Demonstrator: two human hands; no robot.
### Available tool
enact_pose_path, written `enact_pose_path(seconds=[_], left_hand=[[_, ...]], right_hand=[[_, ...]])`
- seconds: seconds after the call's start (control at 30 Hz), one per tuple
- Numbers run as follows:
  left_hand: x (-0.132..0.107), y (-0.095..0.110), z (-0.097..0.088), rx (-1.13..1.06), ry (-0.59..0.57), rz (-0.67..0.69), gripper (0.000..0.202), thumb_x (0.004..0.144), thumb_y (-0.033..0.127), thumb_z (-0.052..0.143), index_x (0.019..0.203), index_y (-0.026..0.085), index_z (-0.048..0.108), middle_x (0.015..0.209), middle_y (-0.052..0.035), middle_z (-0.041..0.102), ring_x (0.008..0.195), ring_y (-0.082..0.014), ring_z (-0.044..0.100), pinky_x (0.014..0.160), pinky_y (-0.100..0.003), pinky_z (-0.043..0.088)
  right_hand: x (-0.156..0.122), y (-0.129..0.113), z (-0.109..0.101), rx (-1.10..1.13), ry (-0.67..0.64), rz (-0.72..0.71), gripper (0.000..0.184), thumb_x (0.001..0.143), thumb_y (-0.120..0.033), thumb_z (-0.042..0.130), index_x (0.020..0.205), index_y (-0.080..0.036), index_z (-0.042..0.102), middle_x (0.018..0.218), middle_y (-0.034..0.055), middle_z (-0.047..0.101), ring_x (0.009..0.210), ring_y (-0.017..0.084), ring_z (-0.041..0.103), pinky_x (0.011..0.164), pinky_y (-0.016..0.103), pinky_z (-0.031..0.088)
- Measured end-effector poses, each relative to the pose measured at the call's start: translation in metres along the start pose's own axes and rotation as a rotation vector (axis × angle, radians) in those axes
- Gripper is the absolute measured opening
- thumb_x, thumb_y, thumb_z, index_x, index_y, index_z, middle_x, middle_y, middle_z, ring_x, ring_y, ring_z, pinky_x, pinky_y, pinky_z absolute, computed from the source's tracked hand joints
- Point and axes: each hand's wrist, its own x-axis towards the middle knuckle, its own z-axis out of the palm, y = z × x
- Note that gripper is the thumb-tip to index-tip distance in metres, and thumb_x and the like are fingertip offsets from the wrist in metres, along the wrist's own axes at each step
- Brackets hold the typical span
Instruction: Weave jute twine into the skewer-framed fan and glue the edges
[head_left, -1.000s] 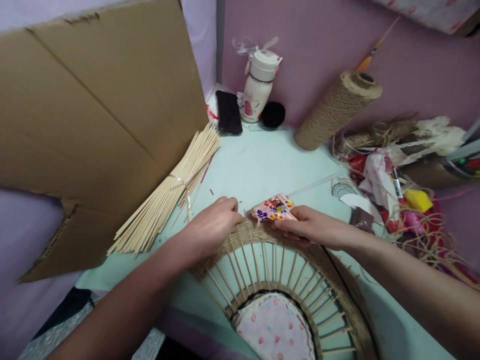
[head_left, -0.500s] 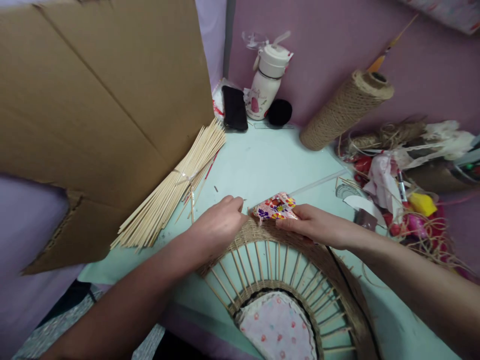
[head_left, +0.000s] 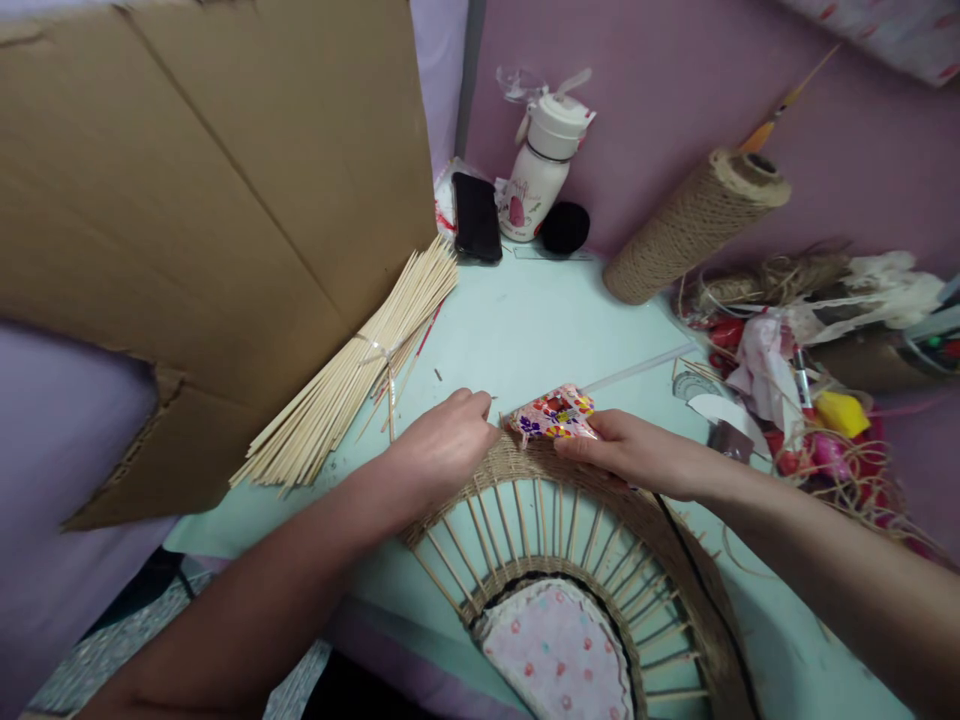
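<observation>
While the woven, fan-shaped piece [head_left: 529,462] lies on the table [head_left: 540,310], the left hand [head_left: 450,440] bunches its fingers at the outer band; whether they pinch anything I cannot tell. Compared with a second ago, it sits slightly closer to the flower-printed, shiny-wrapped object [head_left: 551,412], which the right hand grips [head_left: 637,450] as before, over the same band. Coarse brown weave forms two curved bands, joined by slim wooden spokes around half-round, dotted cloth [head_left: 559,640]. Beyond stand a bundle of pale sticks [head_left: 352,385], flat cardboard [head_left: 285,150] and a tall spool of rough twine [head_left: 694,230].
</observation>
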Motion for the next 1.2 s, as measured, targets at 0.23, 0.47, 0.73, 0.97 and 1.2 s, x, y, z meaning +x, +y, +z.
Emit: enact_pose_path(seconds=[0.23,0.47,0.73,0.97,1.2], left_hand=[[-0.0010,0.0011,-0.0018,-0.016,0.002,-0.014,0.030,0.096,0.019,0.039,0.082,0.016,0.066,0.092,-0.0067,0.053,0.092,-0.0200,0.049,0.076,-0.030,0.038],[0.0005,-0.0002,0.0015,-0.023,0.025,-0.033,0.029,0.097,0.019,0.038,0.083,0.015,0.064,0.093,-0.0064,0.055,0.089,-0.0181,0.049,0.076,-0.028,0.039],[0.0000,0.0014,-0.0026,0.018,-0.001,0.004,0.029,0.094,0.016,0.040,0.080,0.015,0.065,0.091,-0.0070,0.054,0.092,-0.0193,0.049,0.078,-0.030,0.039],[-0.0016,0.0030,-0.0037,0.038,0.007,0.016,0.028,0.094,0.014,0.041,0.085,0.015,0.068,0.092,-0.0084,0.054,0.094,-0.0221,0.048,0.080,-0.032,0.038],[-0.0018,0.0043,-0.0066,0.098,-0.034,0.017,0.030,0.095,0.013,0.039,0.088,0.015,0.068,0.094,-0.0084,0.054,0.096,-0.0207,0.049,0.080,-0.031,0.040]], right_hand=[[0.0002,0.0006,0.0016,0.033,-0.008,0.019,0.049,0.081,-0.067,0.050,0.065,-0.021,0.044,0.053,-0.0035,0.041,0.049,0.011,0.036,0.046,0.025,0.027],[0.0001,-0.0009,0.0013,-0.003,0.012,0.007,0.050,0.081,-0.067,0.049,0.063,-0.021,0.044,0.053,-0.0027,0.042,0.050,0.011,0.036,0.047,0.025,0.027],[-0.0005,-0.0004,0.0015,-0.009,0.007,0.016,0.051,0.081,-0.069,0.048,0.065,-0.021,0.045,0.053,-0.0026,0.042,0.050,0.011,0.037,0.046,0.025,0.027],[-0.0007,-0.0030,0.0018,-0.005,0.007,0.015,0.050,0.080,-0.068,0.049,0.065,-0.021,0.046,0.053,-0.0029,0.041,0.051,0.011,0.036,0.048,0.026,0.028],[-0.0008,-0.0008,0.0020,-0.026,0.000,0.003,0.050,0.082,-0.068,0.049,0.064,-0.021,0.045,0.054,-0.0028,0.041,0.051,0.011,0.036,0.048,0.026,0.027]])
